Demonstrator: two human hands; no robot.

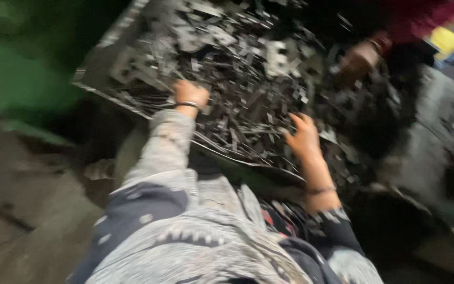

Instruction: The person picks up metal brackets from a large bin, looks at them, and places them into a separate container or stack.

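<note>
Metal scraps (pixel 248 79), dark grey and thin, lie heaped in a tilted tray (pixel 101 58), and both of the person's hands reach into that heap. The picture is blurred, so fine detail is lost.

The left hand (pixel 190 94) sits at the tray's near edge, arm stretched straight forward in a pale patterned sleeve (pixel 166 147), a dark bangle at the wrist. Its fingers are curled down into the scraps and hidden among them; whether they are clamped on a piece I cannot tell.

The right hand (pixel 303 138) lies further right along the tray's near edge, forearm bare from a pushed-up sleeve, a thin band on the wrist. The wrist bends slightly and the palm faces down over the scraps. Its fingers are apart and spread, tips resting on or just above the pieces, gripping nothing that can be made out.

At the tray's far right side another person's hand (pixel 357 60), in a red sleeve (pixel 421 18), also reaches down into the heap.

Left of the tray stands a green wall (pixel 17 63).
</note>
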